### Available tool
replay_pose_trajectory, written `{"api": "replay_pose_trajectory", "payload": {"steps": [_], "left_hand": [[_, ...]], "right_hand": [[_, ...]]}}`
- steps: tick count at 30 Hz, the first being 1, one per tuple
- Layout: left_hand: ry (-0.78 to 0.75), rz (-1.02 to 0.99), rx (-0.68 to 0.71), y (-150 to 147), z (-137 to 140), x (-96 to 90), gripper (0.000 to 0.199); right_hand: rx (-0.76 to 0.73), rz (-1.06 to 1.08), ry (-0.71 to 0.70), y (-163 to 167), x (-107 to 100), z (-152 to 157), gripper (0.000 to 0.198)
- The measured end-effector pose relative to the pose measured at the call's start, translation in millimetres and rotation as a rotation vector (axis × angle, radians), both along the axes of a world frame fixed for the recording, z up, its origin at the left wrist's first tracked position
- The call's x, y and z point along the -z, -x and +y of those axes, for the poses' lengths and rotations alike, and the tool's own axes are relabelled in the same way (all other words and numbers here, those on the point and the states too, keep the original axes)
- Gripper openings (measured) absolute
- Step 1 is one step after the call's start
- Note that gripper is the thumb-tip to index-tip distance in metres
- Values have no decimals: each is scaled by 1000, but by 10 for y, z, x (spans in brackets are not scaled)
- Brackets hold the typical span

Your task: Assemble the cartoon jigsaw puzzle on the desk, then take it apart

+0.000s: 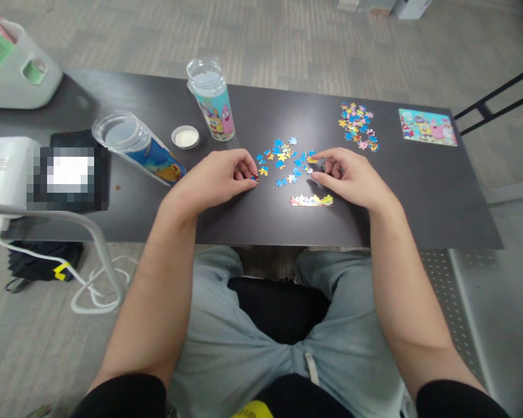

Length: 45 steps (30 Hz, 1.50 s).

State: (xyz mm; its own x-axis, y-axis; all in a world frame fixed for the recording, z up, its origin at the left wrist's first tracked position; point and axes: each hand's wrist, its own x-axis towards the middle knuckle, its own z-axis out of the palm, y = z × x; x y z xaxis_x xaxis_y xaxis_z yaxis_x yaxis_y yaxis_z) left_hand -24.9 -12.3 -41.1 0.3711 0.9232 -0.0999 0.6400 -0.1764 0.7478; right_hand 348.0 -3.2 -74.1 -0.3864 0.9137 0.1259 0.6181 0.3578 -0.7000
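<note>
Left grip [224,175] is pinched closed on a small dark piece [255,177] at the left edge of the loose pieces [280,165], mid-bench [253,223]. Right grip [353,177] has thumb and index parted, index at a yellow piece [312,161] on the cluster's right edge; can't tell if I'm just touching it or lifting. Joined strip [311,201] lies nearer me, below the cluster. My read: step in hand is picking through singles. Next move calls for light fingertip work, checking edge shapes without nudging neighbours.
</note>
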Motion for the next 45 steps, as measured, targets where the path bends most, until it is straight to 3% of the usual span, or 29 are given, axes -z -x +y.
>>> {"api": "replay_pose_trajectory", "payload": {"steps": [5,12,16,20,25,29,37,45], "left_hand": [[55,-58,111,-173,-93,-63,24],[75,-101,214,-502,-188,-98,12],[75,-109,218,-560,-156,-72,11],[64,-78,229,-592,-116,-57,11],[64,-7,231,-642,-102,-106,10],[67,-4,231,-657,-95,-115,14],[79,3,226,-679,-71,-78,20],[84,14,192,-673,-70,-68,23]], "right_hand": [[-24,-22,-47,2,2,1,37],[-46,-64,13,1,-73,-40,36],[-54,-58,0,-9,-38,-37,36],[-71,-30,-68,-29,16,-44,48],[-123,-63,-56,-45,-36,-133,53],[-132,-38,-76,-25,-29,-196,69],[-120,-75,-45,6,-3,-232,60],[-101,-95,-37,7,1,-230,65]]}}
